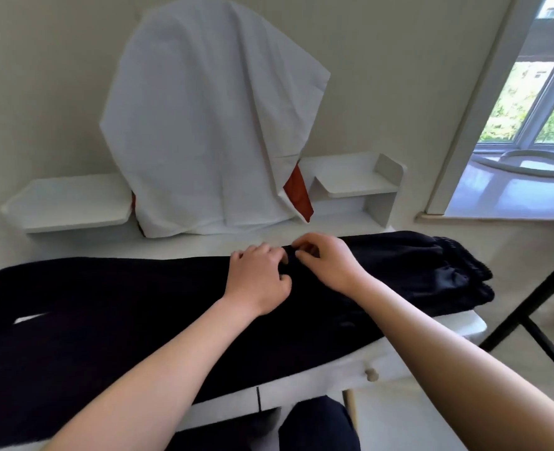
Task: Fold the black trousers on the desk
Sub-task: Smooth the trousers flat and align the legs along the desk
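The black trousers (123, 307) lie stretched across the white desk (457, 327), with the gathered waistband at the right end and the legs running off to the left. My left hand (257, 278) and my right hand (326, 260) sit close together on the far edge of the trousers near the middle. Both hands have their fingers curled, pinching the black fabric at that edge. The cloth under the fingers is dark, so the exact hold is hard to make out.
A white cloth (210, 118) drapes over something tall at the back of the desk, with an orange-red piece (300, 193) showing beneath. White shelves (357, 180) flank it. A black frame (536, 307) stands to the right. A drawer knob (371, 374) sits on the desk front.
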Demonstrator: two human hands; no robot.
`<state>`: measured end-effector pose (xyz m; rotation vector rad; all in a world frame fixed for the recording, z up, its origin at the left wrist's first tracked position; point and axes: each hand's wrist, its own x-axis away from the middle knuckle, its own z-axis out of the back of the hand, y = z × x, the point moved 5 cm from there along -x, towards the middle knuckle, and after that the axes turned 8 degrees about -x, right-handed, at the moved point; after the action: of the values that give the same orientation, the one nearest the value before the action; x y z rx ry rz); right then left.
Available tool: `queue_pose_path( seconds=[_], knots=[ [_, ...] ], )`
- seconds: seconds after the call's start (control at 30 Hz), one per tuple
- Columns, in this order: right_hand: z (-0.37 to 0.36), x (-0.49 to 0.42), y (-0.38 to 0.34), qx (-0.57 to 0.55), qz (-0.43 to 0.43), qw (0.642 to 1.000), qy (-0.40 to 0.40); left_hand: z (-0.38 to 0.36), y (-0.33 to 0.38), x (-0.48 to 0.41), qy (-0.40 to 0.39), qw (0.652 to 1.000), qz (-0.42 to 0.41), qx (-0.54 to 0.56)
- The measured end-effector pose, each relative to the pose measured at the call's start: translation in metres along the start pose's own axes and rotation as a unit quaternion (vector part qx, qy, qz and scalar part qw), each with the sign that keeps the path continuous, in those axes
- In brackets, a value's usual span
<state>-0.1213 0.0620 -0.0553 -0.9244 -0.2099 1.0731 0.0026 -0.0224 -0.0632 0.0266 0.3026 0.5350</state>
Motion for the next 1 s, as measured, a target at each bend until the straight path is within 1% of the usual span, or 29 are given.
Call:
queue_pose_path(
  seconds=[0.13, 0.2, 0.27, 0.33, 0.4, 0.5, 0.57, 0.63, 0.7, 0.77, 0.8, 0.87, 0.9, 0.93, 1.0],
  knots=[
    [-0.038, -0.004, -0.019, -0.026, 0.002, 0.992, -0.126, 0.007, -0.050, 0.012, -0.056, 0.997, 0.053, -0.027],
    [-0.053, -0.004, -0.025, -0.017, 0.000, 0.982, -0.188, 0.009, -0.068, 0.019, -0.083, 0.993, 0.074, -0.039],
    [-0.065, -0.004, -0.029, -0.002, -0.001, 0.973, -0.230, 0.009, -0.081, 0.026, -0.101, 0.990, 0.086, -0.039],
    [-0.072, -0.004, -0.032, -0.003, -0.006, 0.970, -0.244, 0.010, -0.087, 0.031, -0.097, 0.991, 0.082, -0.035],
    [-0.075, -0.005, -0.033, -0.020, -0.016, 0.971, -0.237, 0.013, -0.088, 0.034, -0.069, 0.995, 0.072, -0.024],
    [-0.073, -0.006, -0.036, -0.057, -0.036, 0.975, -0.213, 0.023, -0.085, 0.033, -0.026, 0.997, 0.076, 0.002],
    [-0.068, -0.008, -0.036, -0.080, -0.050, 0.978, -0.186, 0.027, -0.084, 0.033, -0.021, 0.996, 0.088, 0.010],
    [-0.064, -0.007, -0.036, -0.091, -0.064, 0.976, -0.185, 0.026, -0.080, 0.033, -0.044, 0.996, 0.077, -0.012],
    [-0.063, 0.001, -0.033, -0.079, -0.083, 0.969, -0.220, 0.020, -0.078, 0.034, -0.085, 0.994, 0.065, -0.029],
    [-0.065, 0.012, -0.030, -0.033, -0.083, 0.962, -0.257, 0.012, -0.079, 0.034, -0.110, 0.991, 0.078, -0.002],
    [-0.067, 0.017, -0.029, -0.003, -0.072, 0.960, -0.271, 0.010, -0.080, 0.032, -0.102, 0.990, 0.092, 0.020],
    [-0.069, 0.027, -0.027, 0.037, -0.054, 0.954, -0.293, 0.010, -0.085, 0.023, -0.053, 0.990, 0.120, 0.049],
    [-0.069, 0.030, -0.027, 0.044, -0.049, 0.952, -0.300, 0.010, -0.087, 0.017, -0.036, 0.990, 0.127, 0.045],
    [-0.069, 0.033, -0.027, 0.048, -0.040, 0.950, -0.306, 0.007, -0.090, 0.009, -0.041, 0.990, 0.132, 0.024],
    [-0.068, 0.037, -0.028, 0.060, -0.020, 0.947, -0.316, -0.002, -0.098, -0.004, -0.119, 0.979, 0.159, -0.042]
  ],
)
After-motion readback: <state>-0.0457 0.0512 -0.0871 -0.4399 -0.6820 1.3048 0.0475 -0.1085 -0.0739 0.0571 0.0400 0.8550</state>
